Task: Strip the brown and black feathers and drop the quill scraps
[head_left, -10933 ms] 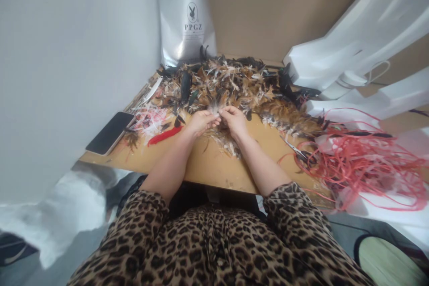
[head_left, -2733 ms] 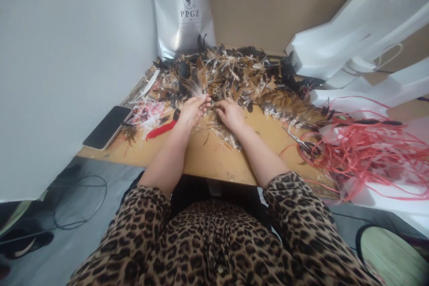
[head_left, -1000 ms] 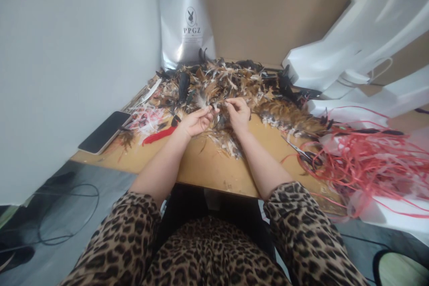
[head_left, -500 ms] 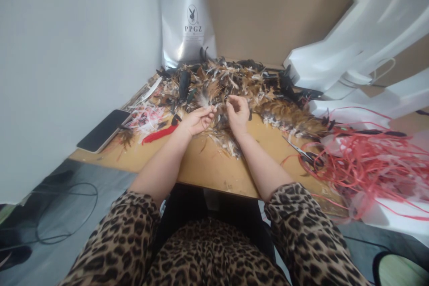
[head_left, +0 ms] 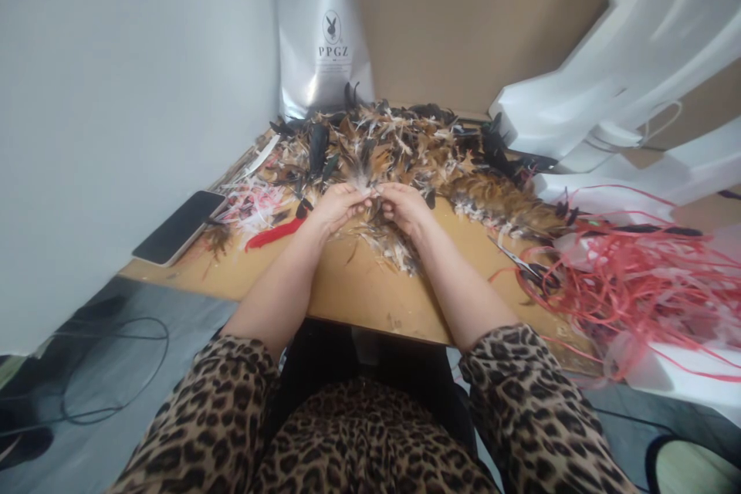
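Note:
My left hand [head_left: 340, 205] pinches a small bunch of feathers [head_left: 363, 174] by its pale lower end, with the dark and grey tips pointing up and away from me. The fingers of my right hand [head_left: 401, 204] are closed at the same pale end, fingertips nearly meeting those of the left. Behind both hands spreads a heap of brown, black and white feathers [head_left: 417, 139]. More loose feathers [head_left: 389, 241] lie on the table just below and between my wrists.
On the wooden table [head_left: 370, 293] are a phone [head_left: 181, 227] at left, a red strip [head_left: 275, 233], pink and white shreds [head_left: 255, 201], and scissors [head_left: 524, 258] at right. Tangled red ribbons [head_left: 648, 278] cover the right side. A silver bag [head_left: 324, 23] stands behind.
My right hand has moved left and slightly down, and its fingers have closed at the feathers' lower end. My left hand has stayed nearly in place, holding the feathers.

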{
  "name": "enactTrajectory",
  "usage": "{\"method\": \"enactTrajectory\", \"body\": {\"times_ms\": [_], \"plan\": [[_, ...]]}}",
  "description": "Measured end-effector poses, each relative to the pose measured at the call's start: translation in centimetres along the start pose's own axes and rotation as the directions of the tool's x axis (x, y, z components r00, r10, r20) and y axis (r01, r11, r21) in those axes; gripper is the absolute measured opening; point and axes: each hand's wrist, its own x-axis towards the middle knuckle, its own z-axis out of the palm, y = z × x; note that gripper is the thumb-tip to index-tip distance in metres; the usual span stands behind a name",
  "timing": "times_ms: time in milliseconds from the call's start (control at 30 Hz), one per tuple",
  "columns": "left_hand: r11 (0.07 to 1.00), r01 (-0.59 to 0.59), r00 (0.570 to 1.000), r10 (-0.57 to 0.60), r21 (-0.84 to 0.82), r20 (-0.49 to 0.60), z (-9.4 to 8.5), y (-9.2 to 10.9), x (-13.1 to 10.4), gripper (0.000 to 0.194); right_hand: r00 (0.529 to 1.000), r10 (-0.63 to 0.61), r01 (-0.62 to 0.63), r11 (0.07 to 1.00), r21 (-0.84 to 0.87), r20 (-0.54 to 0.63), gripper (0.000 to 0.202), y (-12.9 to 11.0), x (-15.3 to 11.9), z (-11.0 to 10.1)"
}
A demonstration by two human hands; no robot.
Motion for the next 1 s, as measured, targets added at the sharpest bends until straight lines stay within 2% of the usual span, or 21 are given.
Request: {"method": "enactTrajectory", "body": {"times_ms": [133,267,500,700,867,933,1000], "plan": [[0.997,0.028,1.0,-0.028,-0.065,0.001,-0.3,-0.3,0.4,0.015,0.999,0.018,-0.021,0.997,0.074,0.038,0.032,-0.1,0.0,-0.1],[0.983,0.084,0.994,-0.094,-0.165,-0.051,-0.3,-0.3,0.6,0.007,0.989,-0.134,0.138,0.988,0.075,-0.06,0.028,0.1,0.3,0.0],[0.97,0.159,0.983,-0.172,-0.184,-0.059,0.7,0.0,0.1,0.01,0.924,-0.345,0.328,0.937,-0.119,-0.167,0.02,0.9,0.4,0.4],[0.971,0.155,0.986,-0.165,-0.184,-0.038,0.5,-0.3,0.3,0.012,0.879,-0.454,0.422,0.883,-0.206,-0.144,0.015,1.6,0.5,0.7],[0.986,0.122,0.99,-0.129,-0.115,-0.064,0.4,-0.5,0.3,0.009,0.81,-0.572,0.496,0.784,-0.373,-0.126,0.013,2.2,1.0,0.3],[0.992,0.101,0.991,-0.107,-0.072,-0.078,0.4,-0.5,0.3,0.009,0.82,-0.558,0.482,0.794,-0.37,-0.13,0.015,2.1,0.9,0.4],[0.996,0.085,0.992,-0.087,-0.026,-0.089,0.4,-0.4,0.4,0.009,0.881,-0.45,0.404,0.877,-0.26,-0.146,0.02,1.8,0.8,0.5]]}}
